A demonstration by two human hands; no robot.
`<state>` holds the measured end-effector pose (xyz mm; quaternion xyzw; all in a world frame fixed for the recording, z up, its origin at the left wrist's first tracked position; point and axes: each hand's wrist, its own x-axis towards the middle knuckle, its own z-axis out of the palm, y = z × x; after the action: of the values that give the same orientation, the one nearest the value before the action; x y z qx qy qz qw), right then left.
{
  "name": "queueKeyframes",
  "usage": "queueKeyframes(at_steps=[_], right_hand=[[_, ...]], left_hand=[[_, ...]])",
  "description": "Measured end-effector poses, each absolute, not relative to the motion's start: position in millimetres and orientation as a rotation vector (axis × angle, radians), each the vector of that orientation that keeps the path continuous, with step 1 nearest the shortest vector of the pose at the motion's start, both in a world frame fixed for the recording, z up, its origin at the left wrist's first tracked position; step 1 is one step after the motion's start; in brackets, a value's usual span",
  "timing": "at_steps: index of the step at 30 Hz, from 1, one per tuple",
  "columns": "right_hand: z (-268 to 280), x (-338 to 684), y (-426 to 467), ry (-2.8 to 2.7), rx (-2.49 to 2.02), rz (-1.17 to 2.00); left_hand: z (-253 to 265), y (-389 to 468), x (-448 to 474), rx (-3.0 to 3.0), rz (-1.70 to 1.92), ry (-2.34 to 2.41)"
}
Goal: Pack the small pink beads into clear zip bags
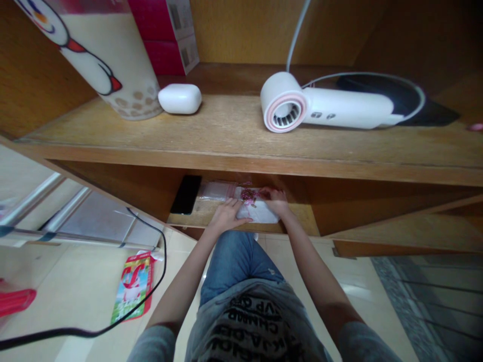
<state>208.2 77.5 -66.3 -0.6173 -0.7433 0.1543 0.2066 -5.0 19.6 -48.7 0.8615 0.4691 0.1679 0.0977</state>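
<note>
On the lower shelf, a white sheet point(264, 215) that looks like paper or cloth carries a small heap of pink and dark beads point(248, 195). My left hand point(227, 215) rests at the sheet's left edge, thumb and fingers apart, holding nothing visible. At the heap's right side, my right hand point(276, 200) has its fingers drawn together. Whatever is between those fingertips is too small to make out. A clear plastic bag point(217, 191) lies left of the sheet, with a black phone point(186, 195) beyond it.
Above my hands runs the upper shelf's edge point(241, 163). On that shelf stand a bubble tea cup point(124, 65), pink boxes point(162, 40), a white earbud case point(180, 98) and a white handheld fan point(347, 107) with its cable. A black cord point(164, 251) hangs at left.
</note>
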Motion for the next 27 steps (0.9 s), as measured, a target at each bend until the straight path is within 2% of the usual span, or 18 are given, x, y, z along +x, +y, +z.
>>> queueKeyframes(at_steps=[12,17,27], right_hand=[[-58,189,36,-1.916,-1.337,0.857],[-57,179,32,-1.926,-1.24,0.924],[-59,204,56,-1.967,-1.667,0.421]], left_hand=[[-53,20,-5,2.561,0.508,1.385],[-53,20,-5,2.569,0.515,1.371],[-53,20,-6,2.61,0.563,1.375]])
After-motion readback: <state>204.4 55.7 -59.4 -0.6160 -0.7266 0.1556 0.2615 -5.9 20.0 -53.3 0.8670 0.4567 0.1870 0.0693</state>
